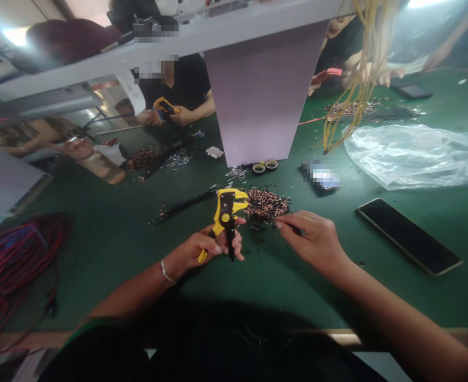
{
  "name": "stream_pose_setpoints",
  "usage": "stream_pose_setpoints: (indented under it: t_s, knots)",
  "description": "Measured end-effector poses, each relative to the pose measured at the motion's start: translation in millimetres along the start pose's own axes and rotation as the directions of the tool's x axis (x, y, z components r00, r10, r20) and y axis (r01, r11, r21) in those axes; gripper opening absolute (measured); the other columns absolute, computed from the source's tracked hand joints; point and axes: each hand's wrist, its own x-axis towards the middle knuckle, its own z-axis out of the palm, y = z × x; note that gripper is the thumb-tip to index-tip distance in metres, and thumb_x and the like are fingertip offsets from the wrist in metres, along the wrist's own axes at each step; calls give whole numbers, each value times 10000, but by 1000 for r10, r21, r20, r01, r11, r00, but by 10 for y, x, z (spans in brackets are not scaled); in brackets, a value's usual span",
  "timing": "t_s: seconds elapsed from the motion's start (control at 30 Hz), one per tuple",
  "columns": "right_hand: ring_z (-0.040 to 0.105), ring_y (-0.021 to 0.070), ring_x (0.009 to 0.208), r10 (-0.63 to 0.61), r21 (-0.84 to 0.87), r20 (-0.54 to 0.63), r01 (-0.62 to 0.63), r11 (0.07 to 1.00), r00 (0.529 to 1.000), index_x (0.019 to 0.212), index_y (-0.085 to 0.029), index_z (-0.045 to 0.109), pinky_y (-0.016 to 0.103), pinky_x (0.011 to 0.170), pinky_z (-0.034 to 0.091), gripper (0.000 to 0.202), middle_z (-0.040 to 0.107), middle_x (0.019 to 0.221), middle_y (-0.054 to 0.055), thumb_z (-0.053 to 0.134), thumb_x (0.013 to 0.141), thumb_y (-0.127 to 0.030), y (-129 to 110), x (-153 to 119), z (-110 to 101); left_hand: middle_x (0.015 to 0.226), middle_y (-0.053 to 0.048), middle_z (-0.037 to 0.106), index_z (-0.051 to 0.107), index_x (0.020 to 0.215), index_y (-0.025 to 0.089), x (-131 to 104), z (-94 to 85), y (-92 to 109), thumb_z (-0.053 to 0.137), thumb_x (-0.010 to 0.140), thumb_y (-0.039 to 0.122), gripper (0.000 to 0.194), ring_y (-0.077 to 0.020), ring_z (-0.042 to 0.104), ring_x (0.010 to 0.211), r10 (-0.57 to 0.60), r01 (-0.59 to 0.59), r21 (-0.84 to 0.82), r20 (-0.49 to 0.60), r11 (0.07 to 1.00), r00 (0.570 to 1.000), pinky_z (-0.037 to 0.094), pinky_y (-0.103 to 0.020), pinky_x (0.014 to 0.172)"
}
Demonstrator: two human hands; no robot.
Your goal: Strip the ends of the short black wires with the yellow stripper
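Note:
My left hand (212, 245) is wrapped round the handles of a yellow and black wire stripper (226, 215), its jaws pointing up and to the right. Just right of the jaws lies a pile of short black wire pieces with bare copper ends (266, 204). At the pile's lower right edge my right hand (315, 233) is closed in a pinch between thumb and forefinger. A thin dark piece seems to show at its fingertips, too small to make out. Left of the stripper, a bundle of longer black wires (190, 201) lies on the green table (138, 254).
Two tape rolls (259, 168) sit before a pale upright panel (257, 95). On the right lie a black phone (411, 236), a second phone (321, 176) and a clear plastic bag (420, 156). Red cables (17, 260) are heaped at left. A bottle (102, 164) lies behind; co-workers sit opposite.

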Motion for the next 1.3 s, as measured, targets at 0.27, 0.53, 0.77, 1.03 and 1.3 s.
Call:
stream_pose_setpoints:
  t_s: [0.27,0.53,0.77,1.03,1.3]
  knots:
    - [556,134,494,-10,-53,97,15,998,995,613,-213,698,281,537,421,301,622,531,15,536,860,-270,-55,-38,21,939,-79,584,608,1219,132,3,-33,-87,649,531,138,688,-198,567,762,-30,32,-60,35,998,999,458,-377,721]
    - [485,85,443,-92,-52,58,95,994,994,559,-185,640,230,493,368,304,567,491,-11,511,834,-191,-138,-72,94,912,-99,618,634,1186,102,5,56,-100,696,563,166,630,-197,559,752,-35,33,24,76,999,996,434,-366,713]
    - [471,64,449,-93,48,74,89,995,993,551,-173,590,201,483,354,279,564,498,-21,491,809,-139,-200,-99,133,866,-86,634,620,1218,126,20,66,-120,761,617,205,621,-202,563,760,-45,34,108,99,994,994,433,-364,726]
    - [406,54,449,-61,107,74,53,993,995,537,-168,541,199,461,315,289,511,485,-33,494,822,-157,-257,-124,185,888,-85,642,635,1185,131,12,79,-131,782,639,234,575,-205,577,781,-65,47,183,95,982,993,444,-356,735]
    - [398,54,461,-69,130,75,59,990,995,544,-176,515,200,468,311,270,482,495,-43,498,808,-124,-272,-159,251,847,-79,654,666,967,135,13,120,-122,783,607,203,384,-195,584,749,-46,26,239,76,971,996,461,-337,698]
